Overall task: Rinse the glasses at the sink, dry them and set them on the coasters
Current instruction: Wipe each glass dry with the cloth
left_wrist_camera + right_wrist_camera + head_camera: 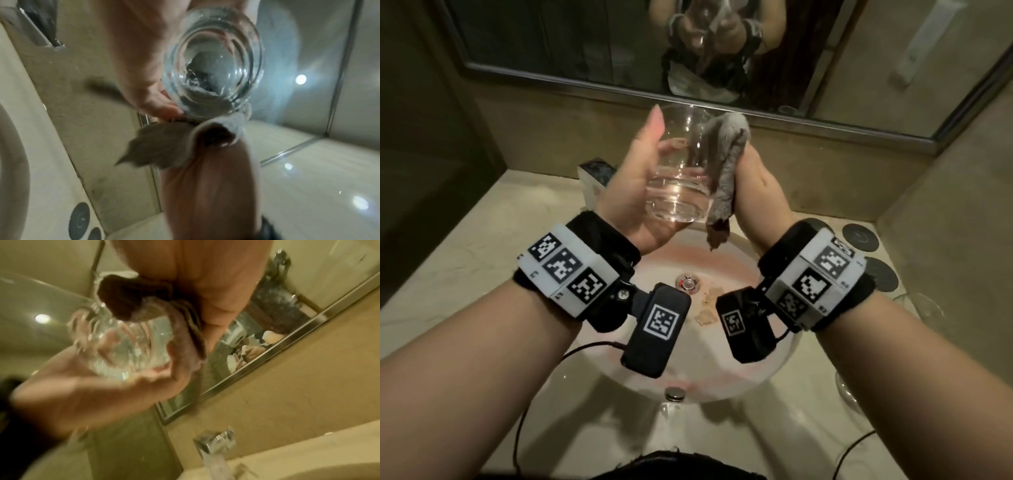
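In the head view, the left hand [635, 192] held a clear glass [681, 171] above the sink [722, 270], its thumb raised along the glass's 9 o'clock side and its fingers [671, 149] wrapped round the far wall, showing through it. The glass was tipped, with its thick base towards the camera and its mouth towards the mirror [585, 41]. The right hand [755, 181] gripped a grey cloth [726, 161], which was bunched over the rim at the glass's 3 o'clock side, with a loose tail hanging towards the basin. On the bench [465, 260], at 3 o'clock from the sink, lay two dark round coasters [861, 236], and another glass [924, 311] stood just beyond them at 5 o'clock. A small box [595, 176] sat at 11 o'clock from the basin.

In the left wrist view, the glass [213, 53] was seen base-on, with grey cloth [162, 144] showing through its bottom and spilling out at 6 o'clock over the right hand [205, 178]. The two coasters [79, 217] lay at 7 o'clock on the bench.

The right wrist view was blurred. The left hand [82, 394] cupped the glass [127, 344] from 7 o'clock, while the cloth [185, 331] seemed pressed against its 2 o'clock side by the right hand [205, 280]. A chrome tap [213, 441] showed at 5 o'clock.
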### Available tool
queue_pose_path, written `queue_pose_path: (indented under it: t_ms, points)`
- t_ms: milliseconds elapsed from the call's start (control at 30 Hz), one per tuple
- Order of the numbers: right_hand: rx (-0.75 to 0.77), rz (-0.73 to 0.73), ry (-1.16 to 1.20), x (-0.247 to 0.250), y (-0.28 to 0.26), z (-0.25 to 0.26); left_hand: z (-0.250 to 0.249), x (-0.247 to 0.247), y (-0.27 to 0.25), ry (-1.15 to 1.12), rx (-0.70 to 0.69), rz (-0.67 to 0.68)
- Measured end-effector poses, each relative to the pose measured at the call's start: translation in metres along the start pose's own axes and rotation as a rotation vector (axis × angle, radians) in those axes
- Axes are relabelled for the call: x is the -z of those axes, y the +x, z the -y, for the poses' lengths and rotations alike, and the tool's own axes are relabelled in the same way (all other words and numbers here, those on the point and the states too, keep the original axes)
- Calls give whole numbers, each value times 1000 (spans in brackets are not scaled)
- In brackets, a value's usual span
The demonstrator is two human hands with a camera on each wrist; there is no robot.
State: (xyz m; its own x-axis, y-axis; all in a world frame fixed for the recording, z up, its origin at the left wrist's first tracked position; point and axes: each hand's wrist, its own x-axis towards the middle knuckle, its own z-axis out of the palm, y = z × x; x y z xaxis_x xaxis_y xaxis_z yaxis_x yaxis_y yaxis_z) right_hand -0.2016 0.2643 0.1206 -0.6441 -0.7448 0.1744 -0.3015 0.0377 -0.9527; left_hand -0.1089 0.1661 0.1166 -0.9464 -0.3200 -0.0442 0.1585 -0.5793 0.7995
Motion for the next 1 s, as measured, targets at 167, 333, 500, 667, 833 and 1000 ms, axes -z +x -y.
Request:
queue_pose_path:
  t_ms: [167,333,500,667,833,1000]
  points:
    - [175,-36,6,-5,-11,-19,0,5,8,112,68,-82]
    - [443,-1,-326,0,-22,-26,2,15,7,27,133,-165]
    - [658,65,-497,-6,-27,-30,1,3,1,82,114,-34]
    - [256,-105,-177,-3,0,-5,6,3,2,270,95,-62]
    - [-23,-53,128,-5,-6,-10,5,6,9,204,-23,-204]
    - [387,-79,-290,-20,-31,-8,0,2,11,186,31,-162]
